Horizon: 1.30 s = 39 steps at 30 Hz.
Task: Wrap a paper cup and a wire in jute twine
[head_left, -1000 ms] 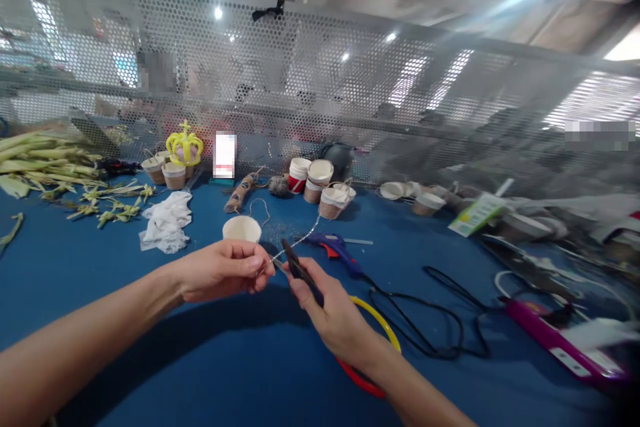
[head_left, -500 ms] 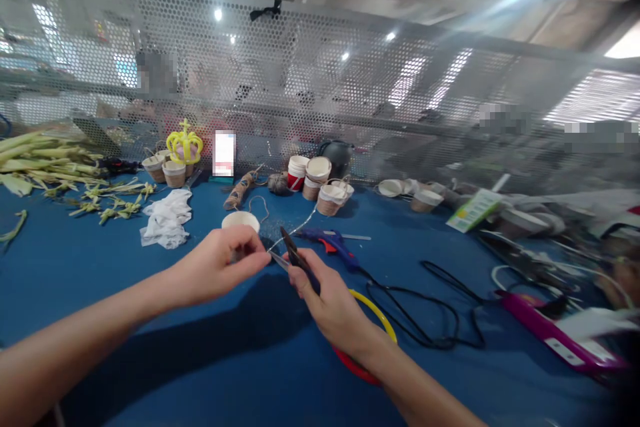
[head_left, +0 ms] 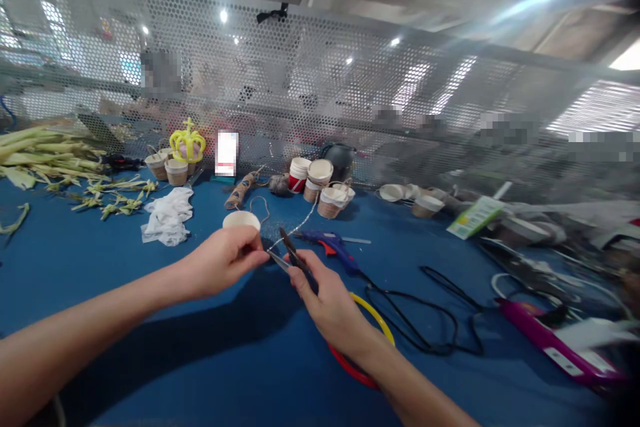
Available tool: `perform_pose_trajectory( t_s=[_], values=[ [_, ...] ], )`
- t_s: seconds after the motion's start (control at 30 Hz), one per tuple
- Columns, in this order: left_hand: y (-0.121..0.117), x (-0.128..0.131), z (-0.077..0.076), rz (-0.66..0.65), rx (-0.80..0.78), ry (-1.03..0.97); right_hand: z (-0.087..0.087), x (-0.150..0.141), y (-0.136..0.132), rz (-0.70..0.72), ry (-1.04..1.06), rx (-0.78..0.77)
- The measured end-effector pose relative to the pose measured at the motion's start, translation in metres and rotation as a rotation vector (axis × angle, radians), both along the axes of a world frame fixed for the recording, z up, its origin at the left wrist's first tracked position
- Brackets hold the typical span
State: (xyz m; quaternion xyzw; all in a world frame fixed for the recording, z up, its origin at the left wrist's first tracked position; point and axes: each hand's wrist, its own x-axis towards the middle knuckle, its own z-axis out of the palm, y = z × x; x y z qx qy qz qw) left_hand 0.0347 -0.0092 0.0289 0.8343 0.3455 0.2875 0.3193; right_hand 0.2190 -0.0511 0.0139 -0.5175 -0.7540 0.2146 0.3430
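Observation:
My left hand (head_left: 227, 260) pinches the end of a thin pale twisted cord (head_left: 293, 232) between thumb and fingers. The cord runs back and right towards the twine-wrapped cups. My right hand (head_left: 327, 300) grips scissors (head_left: 294, 255) with their blades apart, the tips close to the left fingertips and the cord. Whether the blades touch the cord, I cannot tell. Just behind my left hand is a white-rimmed cup (head_left: 241, 219), partly hidden by it. A red and yellow loop (head_left: 377, 312) shows under my right wrist; whether it belongs to the scissors is unclear.
A blue glue gun (head_left: 333, 243) with a black cable (head_left: 440, 307) lies right of my hands. Farther right are a purple power strip (head_left: 555, 340) and a green-white carton (head_left: 477, 213). Twine-wrapped cups (head_left: 331, 202), white cloth (head_left: 169, 217) and husks (head_left: 50, 153) stand farther back.
The view has shifted slightly. Both hands keep nearly the same pose, with the cord end and the scissors still held.

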Motion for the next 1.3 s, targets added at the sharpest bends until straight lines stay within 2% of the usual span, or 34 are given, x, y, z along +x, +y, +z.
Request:
perform_pose_trajectory(
  t_s=[0.07, 0.1, 0.13, 0.17, 0.2, 0.33, 0.4, 0.5, 0.63, 0.73, 0.8, 0.87, 0.97, 1.03, 1.07, 1.13, 1.3],
  values=[
    [-0.005, 0.002, 0.002, 0.219, 0.401, 0.155, -0.002, -0.001, 0.002, -0.039, -0.011, 0.027],
    [-0.007, 0.003, 0.003, 0.274, 0.502, 0.185, -0.002, -0.001, 0.003, -0.052, -0.014, 0.04],
    [-0.008, 0.003, 0.005, 0.287, 0.515, 0.183, -0.002, -0.002, 0.003, -0.056, -0.015, 0.047],
    [-0.009, 0.003, 0.006, 0.258, 0.436, 0.154, -0.002, -0.002, 0.002, -0.054, -0.013, 0.048],
    [-0.008, 0.002, 0.008, 0.197, 0.286, 0.097, -0.001, -0.002, 0.001, -0.049, -0.007, 0.044],
    [0.001, -0.005, 0.01, -0.142, -0.539, -0.318, 0.003, 0.0, -0.003, -0.018, 0.035, -0.001],
    [0.006, -0.006, 0.006, -0.291, -0.803, -0.468, 0.003, 0.001, -0.003, -0.004, 0.051, -0.026],
    [0.007, -0.004, -0.003, -0.435, -0.989, -0.571, 0.003, 0.002, -0.004, 0.018, 0.064, -0.045],
    [0.0, 0.002, -0.009, -0.495, -1.051, -0.586, 0.004, 0.002, -0.006, 0.044, 0.058, -0.021],
    [-0.001, 0.003, -0.008, -0.471, -0.894, -0.521, 0.005, 0.001, -0.006, 0.049, 0.039, -0.012],
    [0.001, 0.001, -0.005, -0.385, -0.641, -0.379, 0.005, 0.001, -0.005, 0.035, 0.019, -0.006],
    [0.002, -0.001, -0.002, -0.211, -0.247, -0.138, 0.004, 0.001, -0.003, 0.006, -0.001, 0.004],
    [0.003, -0.001, 0.001, 0.089, 0.434, 0.194, 0.003, -0.001, 0.0, -0.041, -0.018, 0.006],
    [0.002, 0.0, 0.0, 0.187, 0.705, 0.316, 0.002, -0.002, 0.001, -0.059, -0.02, -0.005],
    [0.001, 0.0, -0.001, 0.205, 0.759, 0.346, 0.002, -0.002, 0.001, -0.06, -0.018, -0.014],
    [0.001, 0.001, -0.002, 0.195, 0.732, 0.34, 0.002, -0.001, 0.001, -0.048, -0.013, -0.037],
    [0.001, 0.001, 0.003, 0.074, 0.208, 0.198, -0.002, 0.001, 0.002, 0.04, -0.033, -0.076]
  ],
)
